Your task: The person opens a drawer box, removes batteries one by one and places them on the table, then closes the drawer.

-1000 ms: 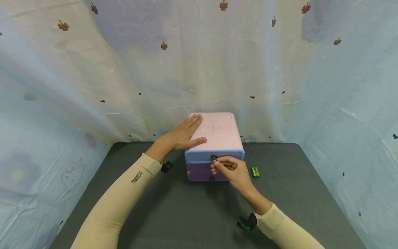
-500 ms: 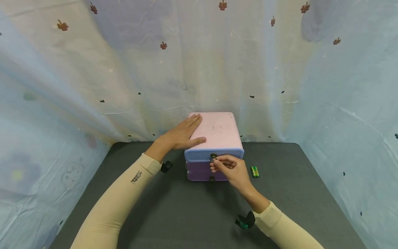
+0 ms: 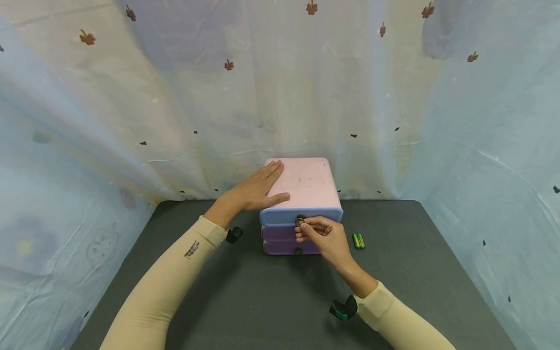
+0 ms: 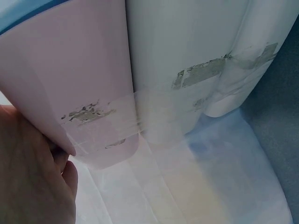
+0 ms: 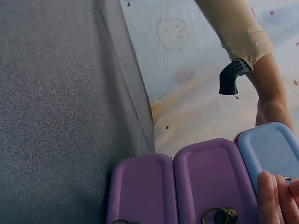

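Note:
A small tiered drawer cabinet with a pink top (image 3: pixel 306 182) stands at the table's back edge in the head view. Its top drawer has a blue front (image 3: pixel 280 217); below it are two purple drawers (image 5: pixel 210 177) with dark ring pulls. My left hand (image 3: pixel 255 188) rests on the left part of the pink top, fingers straight and thumb apart. With thumb and fingertips, my right hand (image 3: pixel 328 238) pinches the ring pull (image 3: pixel 300 219) of the blue drawer. In the left wrist view, the cabinet's pink side (image 4: pixel 93 60) shows scuffed marks.
Green batteries (image 3: pixel 358 241) lie on the dark grey table (image 3: pixel 262 301) right of the cabinet. A printed pale curtain (image 3: pixel 288 87) hangs behind and along both sides. Dark wrist cameras sit at both sleeve cuffs.
The blue drawer front has shifted very slightly back toward the cabinet, my right hand moving with it. My left hand keeps its place on the pink top.

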A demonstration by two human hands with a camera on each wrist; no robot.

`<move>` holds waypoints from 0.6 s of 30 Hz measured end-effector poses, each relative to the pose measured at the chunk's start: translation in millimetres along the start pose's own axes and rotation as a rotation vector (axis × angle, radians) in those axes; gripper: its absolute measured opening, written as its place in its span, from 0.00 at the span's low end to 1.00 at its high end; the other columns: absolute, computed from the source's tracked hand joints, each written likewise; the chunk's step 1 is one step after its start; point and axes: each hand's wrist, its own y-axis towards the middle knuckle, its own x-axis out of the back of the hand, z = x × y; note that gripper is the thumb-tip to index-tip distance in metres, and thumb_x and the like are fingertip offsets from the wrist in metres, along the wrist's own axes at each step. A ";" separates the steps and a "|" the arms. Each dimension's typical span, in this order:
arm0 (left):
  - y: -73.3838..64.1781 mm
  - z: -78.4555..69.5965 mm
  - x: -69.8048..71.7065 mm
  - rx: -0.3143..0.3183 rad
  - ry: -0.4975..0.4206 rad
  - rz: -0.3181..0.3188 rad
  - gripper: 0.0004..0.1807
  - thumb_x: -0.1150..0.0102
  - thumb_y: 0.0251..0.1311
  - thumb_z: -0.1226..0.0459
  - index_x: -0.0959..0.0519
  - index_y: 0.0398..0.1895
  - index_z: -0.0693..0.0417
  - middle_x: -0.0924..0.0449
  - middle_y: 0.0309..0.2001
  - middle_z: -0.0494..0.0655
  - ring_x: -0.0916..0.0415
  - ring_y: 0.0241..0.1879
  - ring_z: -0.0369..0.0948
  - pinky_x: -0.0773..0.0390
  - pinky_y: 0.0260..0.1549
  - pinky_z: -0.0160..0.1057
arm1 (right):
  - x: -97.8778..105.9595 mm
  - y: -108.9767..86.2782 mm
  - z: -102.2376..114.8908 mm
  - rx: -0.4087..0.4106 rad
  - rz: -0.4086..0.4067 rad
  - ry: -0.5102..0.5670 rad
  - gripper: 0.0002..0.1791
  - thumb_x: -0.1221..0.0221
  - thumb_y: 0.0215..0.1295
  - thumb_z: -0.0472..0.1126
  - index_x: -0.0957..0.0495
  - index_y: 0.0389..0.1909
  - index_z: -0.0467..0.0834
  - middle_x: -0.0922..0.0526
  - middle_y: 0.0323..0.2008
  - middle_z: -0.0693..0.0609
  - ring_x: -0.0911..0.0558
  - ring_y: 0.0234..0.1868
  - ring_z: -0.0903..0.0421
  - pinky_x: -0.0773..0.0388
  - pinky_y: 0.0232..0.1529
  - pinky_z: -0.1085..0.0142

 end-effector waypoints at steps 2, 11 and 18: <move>-0.5 -0.2 0.5 -0.003 -0.002 -0.001 0.55 0.57 0.78 0.32 0.66 0.89 0.54 0.72 0.89 0.49 0.74 0.87 0.45 0.64 0.85 0.48 | -0.4 0.4 -0.7 -0.002 0.003 0.012 0.10 0.38 0.77 0.28 0.17 0.52 0.25 0.12 0.45 0.27 0.07 0.40 0.46 0.09 0.44 0.51; -2.3 -2.3 2.4 -0.008 -0.014 -0.001 0.54 0.56 0.79 0.34 0.66 0.89 0.55 0.71 0.89 0.51 0.72 0.87 0.47 0.64 0.85 0.50 | -3.3 -0.8 0.2 -0.026 -0.013 0.025 0.11 0.38 0.78 0.30 0.16 0.53 0.26 0.13 0.45 0.25 0.07 0.40 0.47 0.09 0.44 0.49; -2.4 -2.6 1.5 -0.003 -0.002 -0.005 0.54 0.57 0.78 0.33 0.66 0.89 0.54 0.71 0.89 0.50 0.72 0.87 0.46 0.64 0.85 0.49 | -3.1 -3.6 -0.3 -0.014 -0.018 -0.043 0.11 0.38 0.78 0.32 0.15 0.53 0.28 0.11 0.43 0.29 0.07 0.37 0.46 0.09 0.41 0.49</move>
